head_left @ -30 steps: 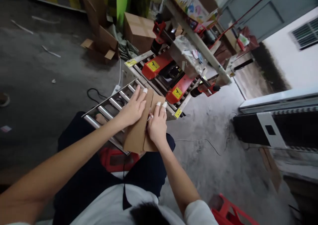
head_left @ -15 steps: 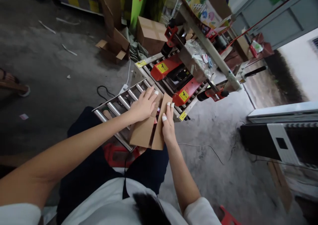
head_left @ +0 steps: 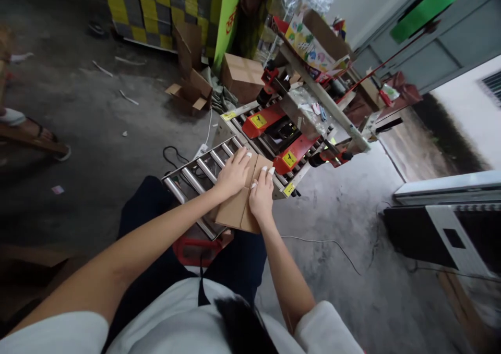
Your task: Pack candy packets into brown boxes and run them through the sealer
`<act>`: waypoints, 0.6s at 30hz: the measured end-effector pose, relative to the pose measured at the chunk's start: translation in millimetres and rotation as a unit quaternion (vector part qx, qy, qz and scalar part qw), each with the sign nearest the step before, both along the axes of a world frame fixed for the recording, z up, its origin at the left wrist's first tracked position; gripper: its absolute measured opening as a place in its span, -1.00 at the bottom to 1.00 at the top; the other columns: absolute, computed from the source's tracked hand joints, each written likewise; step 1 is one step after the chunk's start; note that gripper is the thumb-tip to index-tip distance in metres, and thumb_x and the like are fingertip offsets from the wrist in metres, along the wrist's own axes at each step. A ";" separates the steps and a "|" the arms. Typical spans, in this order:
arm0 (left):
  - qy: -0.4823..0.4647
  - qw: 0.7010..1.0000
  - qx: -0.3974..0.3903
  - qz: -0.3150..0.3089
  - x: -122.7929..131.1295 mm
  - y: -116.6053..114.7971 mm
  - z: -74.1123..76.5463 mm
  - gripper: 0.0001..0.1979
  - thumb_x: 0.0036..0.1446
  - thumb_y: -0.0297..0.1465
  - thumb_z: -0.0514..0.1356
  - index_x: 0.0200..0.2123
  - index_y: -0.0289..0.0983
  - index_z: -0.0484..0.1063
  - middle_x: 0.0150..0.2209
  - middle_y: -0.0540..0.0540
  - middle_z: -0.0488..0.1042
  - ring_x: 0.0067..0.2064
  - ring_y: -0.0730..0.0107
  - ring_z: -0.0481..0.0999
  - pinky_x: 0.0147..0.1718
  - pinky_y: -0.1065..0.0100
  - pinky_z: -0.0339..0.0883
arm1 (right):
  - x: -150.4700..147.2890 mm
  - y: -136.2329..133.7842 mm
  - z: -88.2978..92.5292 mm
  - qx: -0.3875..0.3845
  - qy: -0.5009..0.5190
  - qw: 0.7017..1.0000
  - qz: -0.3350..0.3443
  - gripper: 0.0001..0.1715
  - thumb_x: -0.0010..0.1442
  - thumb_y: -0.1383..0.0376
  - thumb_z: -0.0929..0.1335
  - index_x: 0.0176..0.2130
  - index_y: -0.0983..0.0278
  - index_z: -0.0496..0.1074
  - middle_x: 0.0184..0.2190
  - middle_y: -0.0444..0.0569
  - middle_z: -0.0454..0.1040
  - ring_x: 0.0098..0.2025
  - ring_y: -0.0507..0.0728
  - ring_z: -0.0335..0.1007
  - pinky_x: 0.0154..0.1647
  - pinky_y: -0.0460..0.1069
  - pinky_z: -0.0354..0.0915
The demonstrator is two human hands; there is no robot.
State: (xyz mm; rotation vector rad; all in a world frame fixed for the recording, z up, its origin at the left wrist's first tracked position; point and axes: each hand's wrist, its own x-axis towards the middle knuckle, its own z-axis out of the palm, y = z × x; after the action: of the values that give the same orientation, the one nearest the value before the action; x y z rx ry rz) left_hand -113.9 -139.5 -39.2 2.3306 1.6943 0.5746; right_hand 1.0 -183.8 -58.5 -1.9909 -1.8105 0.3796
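A brown cardboard box (head_left: 234,209) sits at the end of the metal roller conveyor (head_left: 190,178), its top flaps folded down and meeting at a narrow seam. My left hand (head_left: 234,175) lies on the left flap with its fingers stretched out. On the right flap rests my right hand (head_left: 261,195), its fingers extended toward the far end. White coverings show on several fingertips. Just beyond the box is the sealing machine with red guides (head_left: 289,156) and yellow labels. The inside of the box is hidden.
An open carton (head_left: 190,96) and a closed carton (head_left: 243,77) stand behind the conveyor. A red stool (head_left: 198,251) is below. Someone's sandaled foot (head_left: 41,130) shows at the left. A black-and-white unit (head_left: 420,234) stands at the right, and a cable crosses the floor.
The box's right flap has gone from raised to folded down under my right hand, closing the gap that showed red contents. The view has shifted slightly.
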 end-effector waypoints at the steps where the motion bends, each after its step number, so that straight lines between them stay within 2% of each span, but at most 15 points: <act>1: -0.001 1.000 0.000 -0.001 -0.1 -0.2 -1.7 -0.45 0.41 -0.41 -0.11 0.39 -0.42 0.18 0.49 -0.27 0.03 0.42 -0.03 0.19 0.30 0.04 0.25 | -0.1 0.7 0.7 -0.002 -0.006 1.000 0.000 -0.26 0.39 0.26 0.02 0.43 0.54 0.04 0.47 0.41 -0.10 0.49 0.42 -0.11 0.39 0.34 0.10; 5: 0.026 0.999 0.018 0.041 8.5 -3.2 -3.2 -0.43 0.41 -0.38 -0.11 0.43 -0.38 0.12 0.51 -0.29 -0.06 0.32 -0.19 0.31 0.14 -0.01 0.41 | -0.5 7.2 2.0 0.010 -0.027 0.999 -0.030 -0.26 0.38 0.27 0.04 0.46 0.44 0.01 0.49 0.34 -0.11 0.48 0.42 -0.08 0.39 0.38 0.10; 7: 0.027 0.998 0.018 0.046 12.0 -3.3 -1.9 -0.43 0.40 -0.39 -0.11 0.42 -0.36 0.13 0.51 -0.31 -0.05 0.30 -0.19 0.32 0.10 -0.02 0.44 | -0.7 6.3 2.8 0.020 -0.030 0.999 -0.017 -0.26 0.37 0.29 0.04 0.45 0.46 0.03 0.47 0.37 -0.05 0.50 0.41 -0.13 0.39 0.41 0.07; 9: 0.016 0.999 -0.001 0.044 11.7 -1.9 -1.0 -0.45 0.40 -0.38 -0.09 0.41 -0.32 0.17 0.50 -0.28 -0.01 0.30 -0.16 0.33 0.12 -0.02 0.43 | 0.4 -3.2 3.0 0.027 -0.040 0.998 0.027 -0.25 0.37 0.29 0.03 0.44 0.50 0.02 0.46 0.39 -0.03 0.52 0.41 -0.18 0.41 0.44 0.01; 11: -0.005 0.999 -0.024 0.043 9.0 0.4 -1.5 -0.46 0.41 -0.36 -0.07 0.40 -0.27 0.19 0.50 -0.24 0.00 0.27 -0.14 0.36 0.14 -0.04 0.41 | 3.2 -21.3 1.0 0.034 -0.068 0.991 0.107 -0.23 0.41 0.19 0.04 0.45 0.53 -0.01 0.47 0.39 -0.06 0.53 0.41 -0.23 0.43 0.44 -0.05; 12: -0.020 0.998 -0.032 0.043 7.5 1.7 -2.3 -0.46 0.41 -0.35 -0.06 0.40 -0.26 0.20 0.50 -0.23 0.00 0.27 -0.13 0.37 0.15 -0.04 0.40 | 5.2 -32.2 -0.6 0.040 -0.085 0.984 0.153 -0.18 0.41 0.09 0.07 0.45 0.54 -0.02 0.48 0.40 -0.08 0.54 0.42 -0.25 0.44 0.44 -0.08; 14: -0.057 0.997 -0.036 0.040 5.0 5.6 -4.5 -0.47 0.40 -0.36 -0.04 0.39 -0.23 0.22 0.50 -0.22 0.00 0.27 -0.09 0.38 0.19 -0.06 0.36 | 9.0 -53.0 -3.4 0.053 -0.116 0.965 0.228 0.06 0.32 -0.14 0.19 0.45 0.56 -0.04 0.48 0.43 -0.11 0.54 0.47 -0.28 0.46 0.45 -0.11; 16: -0.106 0.993 -0.039 0.027 2.4 11.8 -7.3 -0.48 0.38 -0.39 0.00 0.37 -0.24 0.25 0.49 -0.23 0.02 0.33 -0.04 0.33 0.27 -0.06 0.28 | 10.7 -66.5 -4.3 0.059 -0.137 0.957 0.249 0.31 0.15 -0.28 0.32 0.45 0.57 -0.06 0.48 0.46 -0.13 0.53 0.51 -0.29 0.46 0.44 -0.12; 18: -0.175 0.983 -0.051 0.011 -2.3 19.3 -12.0 -0.47 0.32 -0.42 0.08 0.34 -0.30 0.27 0.48 -0.27 0.05 0.40 0.02 0.23 0.35 0.00 0.19 | 9.3 -67.0 -4.0 0.053 -0.148 0.957 0.242 0.40 0.05 -0.28 0.40 0.45 0.56 -0.07 0.47 0.46 -0.11 0.53 0.53 -0.26 0.47 0.43 -0.11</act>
State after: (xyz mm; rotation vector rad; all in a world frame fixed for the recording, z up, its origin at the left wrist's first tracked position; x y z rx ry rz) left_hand -116.2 -120.1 -51.2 2.0003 1.5472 0.8262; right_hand 10.3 -250.9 -62.4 -1.5778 -2.4552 0.1223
